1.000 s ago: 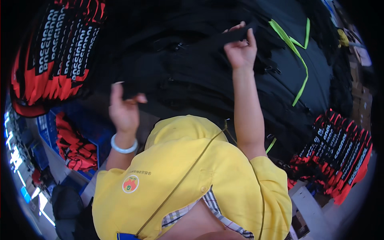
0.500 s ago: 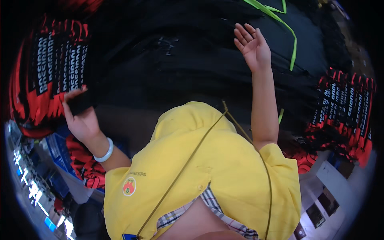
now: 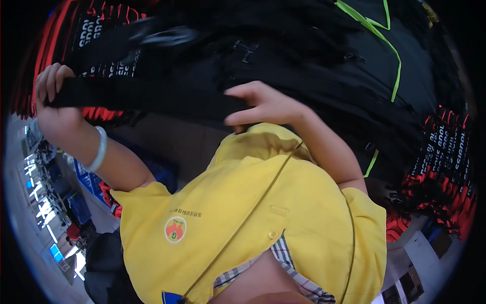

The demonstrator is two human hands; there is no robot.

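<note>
A wide black strap (image 3: 152, 96) stretches across in front of me. My left hand (image 3: 62, 119), a pale bangle (image 3: 100, 149) on its wrist, has its fingers wrapped round the strap's left end, level with the red-and-black stack. At the other end, my right hand (image 3: 273, 105) takes the strap between thumb and forefinger, one at each edge. Its other fingers are mostly hidden. Beyond the strap lies dark material (image 3: 298, 66), its folds hard to make out.
Stacked red-and-black strips with white lettering (image 3: 93, 30) stand at the far left. A similar stack (image 3: 443, 147) is at the right. Bright green ribbon (image 3: 395, 61) lies on the dark material at the far right. A blue crate (image 3: 93, 182) sits low on the left.
My left hand has moved outward and up, closing round the strap. My right hand has come down and inward from the dark material to the strap. The view has shifted slightly.
</note>
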